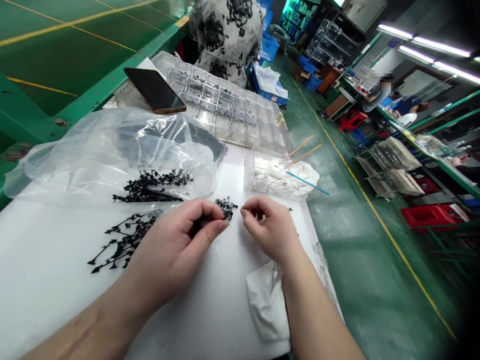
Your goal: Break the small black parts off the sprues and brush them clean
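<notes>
my left hand point(176, 240) pinches a small black part point(195, 229); my right hand point(268, 227) is pinched shut, on what i can't tell. between them lies a pile of black parts point(226, 206). the far-right clear box point(258, 172) holds white pieces and sticks; the plastic bag point(93, 155) on the left holds black sprues point(153, 187).

phone point(155, 90); clear tray point(228, 107); perhaps cloth point(267, 300)

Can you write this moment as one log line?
left hand: pinching black piece | right hand: pinched shut beside small black pile | on white table
</notes>
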Action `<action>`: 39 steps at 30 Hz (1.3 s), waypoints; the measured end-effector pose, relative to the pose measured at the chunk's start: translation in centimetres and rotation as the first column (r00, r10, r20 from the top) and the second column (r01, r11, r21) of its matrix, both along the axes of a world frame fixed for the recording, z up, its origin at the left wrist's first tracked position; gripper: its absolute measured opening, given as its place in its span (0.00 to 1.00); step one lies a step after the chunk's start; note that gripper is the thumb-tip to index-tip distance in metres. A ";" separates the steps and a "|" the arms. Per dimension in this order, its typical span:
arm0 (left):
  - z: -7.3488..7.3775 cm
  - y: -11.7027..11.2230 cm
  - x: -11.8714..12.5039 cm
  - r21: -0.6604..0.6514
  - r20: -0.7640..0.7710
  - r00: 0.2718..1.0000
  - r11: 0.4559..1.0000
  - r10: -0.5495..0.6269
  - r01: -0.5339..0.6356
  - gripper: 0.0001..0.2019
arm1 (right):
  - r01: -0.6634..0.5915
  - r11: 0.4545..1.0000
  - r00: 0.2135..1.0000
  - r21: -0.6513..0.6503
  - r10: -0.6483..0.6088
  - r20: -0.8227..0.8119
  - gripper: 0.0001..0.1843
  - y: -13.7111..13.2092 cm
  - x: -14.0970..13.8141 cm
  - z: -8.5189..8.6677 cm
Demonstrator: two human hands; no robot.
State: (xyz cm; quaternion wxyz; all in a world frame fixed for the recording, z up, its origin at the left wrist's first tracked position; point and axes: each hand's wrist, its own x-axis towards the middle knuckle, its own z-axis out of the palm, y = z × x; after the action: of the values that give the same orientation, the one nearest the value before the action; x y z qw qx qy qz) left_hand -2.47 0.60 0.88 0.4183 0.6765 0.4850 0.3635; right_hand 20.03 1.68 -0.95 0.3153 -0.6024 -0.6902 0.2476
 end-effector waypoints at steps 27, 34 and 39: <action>-0.5 0.0 0.9 0.135 -0.010 0.991 0.982 -0.130 0.130 0.08 | -0.109 0.971 0.919 0.213 0.180 -0.351 0.08 -2.2 -1.5 1.2; -0.8 -0.2 0.8 0.197 -0.051 0.989 0.969 -0.140 0.148 0.09 | -0.173 0.984 0.890 0.052 0.179 -0.419 0.07 -2.0 -1.3 1.1; -0.9 -0.1 0.7 0.240 -0.064 0.993 0.964 -0.098 0.111 0.07 | -0.193 0.959 0.904 0.206 0.255 -0.344 0.08 -2.0 -1.4 1.1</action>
State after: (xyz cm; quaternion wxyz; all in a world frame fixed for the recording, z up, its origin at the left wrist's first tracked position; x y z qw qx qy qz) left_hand -1.77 0.49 0.02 0.3381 0.7565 0.4109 0.3802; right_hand 18.63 -0.35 0.14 0.4575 -0.4332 -0.7022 0.3316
